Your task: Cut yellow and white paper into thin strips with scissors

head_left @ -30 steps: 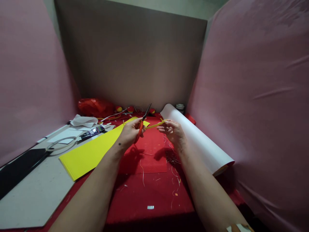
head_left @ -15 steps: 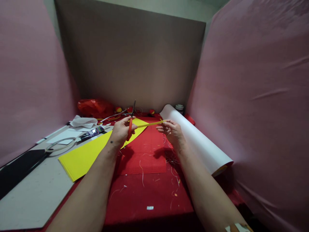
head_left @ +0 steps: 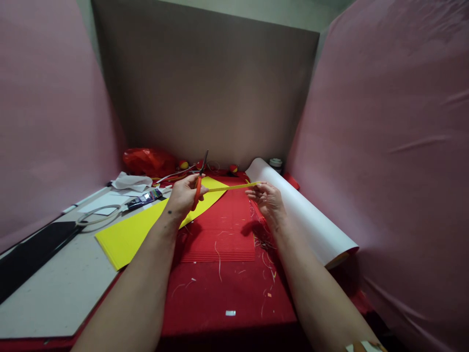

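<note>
My left hand point(head_left: 185, 195) is closed around scissors with orange-red handles point(head_left: 197, 193), their dark blades pointing up and away. Its thumb and fingers also pinch one end of a narrow yellow strip point(head_left: 234, 187). At the strip's other end, my right hand point(head_left: 269, 198) grips with thumb and forefinger, the other fingers curled loosely. The strip is stretched nearly level between both hands. Beneath lie a red corrugated sheet point(head_left: 220, 239) and, partly behind my left hand, yellow corrugated sheets point(head_left: 134, 234).
A white roll point(head_left: 304, 215) lies along the right side. On the left a grey board point(head_left: 54, 298) carries a black sheet point(head_left: 32, 256) and a looped pale cord point(head_left: 97, 220). A red plastic bag point(head_left: 148, 162) is at the back. Thread scraps litter the red cloth point(head_left: 205, 313).
My right hand has moved a little to the right, and more of the yellow strip shows between my hands. The left hand keeps the scissors. The view has shifted slightly.
</note>
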Demonstrator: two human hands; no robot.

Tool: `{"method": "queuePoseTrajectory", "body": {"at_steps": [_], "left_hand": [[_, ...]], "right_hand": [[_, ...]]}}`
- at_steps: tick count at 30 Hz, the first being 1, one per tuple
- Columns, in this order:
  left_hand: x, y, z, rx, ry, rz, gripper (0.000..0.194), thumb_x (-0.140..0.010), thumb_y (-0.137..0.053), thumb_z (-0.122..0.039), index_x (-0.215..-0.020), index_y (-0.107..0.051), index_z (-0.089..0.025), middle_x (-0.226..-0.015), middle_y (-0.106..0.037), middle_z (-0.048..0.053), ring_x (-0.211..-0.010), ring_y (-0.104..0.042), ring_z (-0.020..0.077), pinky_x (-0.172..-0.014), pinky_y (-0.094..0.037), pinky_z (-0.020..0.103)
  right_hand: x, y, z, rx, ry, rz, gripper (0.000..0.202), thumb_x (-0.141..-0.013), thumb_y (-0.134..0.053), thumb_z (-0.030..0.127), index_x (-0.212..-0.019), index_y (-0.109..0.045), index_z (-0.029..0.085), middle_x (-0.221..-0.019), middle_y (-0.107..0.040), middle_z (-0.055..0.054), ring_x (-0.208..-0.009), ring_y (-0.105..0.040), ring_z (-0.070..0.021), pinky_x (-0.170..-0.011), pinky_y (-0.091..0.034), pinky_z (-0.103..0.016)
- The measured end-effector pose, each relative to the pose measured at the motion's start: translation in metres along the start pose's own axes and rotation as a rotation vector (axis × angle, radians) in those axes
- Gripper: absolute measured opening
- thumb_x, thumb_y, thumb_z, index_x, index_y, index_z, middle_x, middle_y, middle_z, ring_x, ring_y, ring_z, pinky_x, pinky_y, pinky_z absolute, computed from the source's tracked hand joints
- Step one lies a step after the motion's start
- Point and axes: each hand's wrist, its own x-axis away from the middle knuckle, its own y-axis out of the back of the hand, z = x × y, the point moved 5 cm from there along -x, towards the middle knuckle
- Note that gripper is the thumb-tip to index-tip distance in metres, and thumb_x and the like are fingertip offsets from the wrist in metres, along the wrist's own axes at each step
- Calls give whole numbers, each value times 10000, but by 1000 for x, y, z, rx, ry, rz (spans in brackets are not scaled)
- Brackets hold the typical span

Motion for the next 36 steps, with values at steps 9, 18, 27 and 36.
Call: {"method": "queuePoseTrajectory", "body": {"at_steps": [9, 18, 27, 36], "left_hand": [[-1, -2, 3, -59, 26, -13, 533, -534, -682, -202, -1048, -568, -114, -550, -512, -42, -374, -441, 59, -307, -279, 161], [-3, 2, 9, -175, 56, -54, 561, -574, -645, -251, -1109, -545, -116, -544, -512, -30, -374, -449, 89, -325, -290, 187], [17, -23, -23, -971, -450, -26, 432, -758, -432, -220, -1187, -483, -191, -923, -646, 65, -778, -597, 184, -678, -416, 251], [33, -53, -13, -1288, -393, 267, 405, -769, -400, -214, -1164, -479, -186, -1000, -622, 133, -853, -584, 257, -661, -417, 317]], "right_hand": [[4, -8, 3, -32, 20, 71, 102, -633, -554, 73, -682, -514, 154, -575, -661, -19, -546, -666, -171, -501, -529, -238], [3, -9, 1, -19, 19, 46, 124, -628, -588, 67, -684, -513, 149, -570, -651, -18, -535, -659, -165, -492, -529, -235], [7, -14, 0, -45, -5, 66, 143, -626, -614, 71, -682, -513, 155, -615, -677, -45, -639, -681, -193, -646, -565, -296], [8, -17, -4, -42, -5, 147, 171, -610, -668, 86, -693, -530, 142, -634, -678, -48, -658, -680, -204, -705, -557, -355]]}}
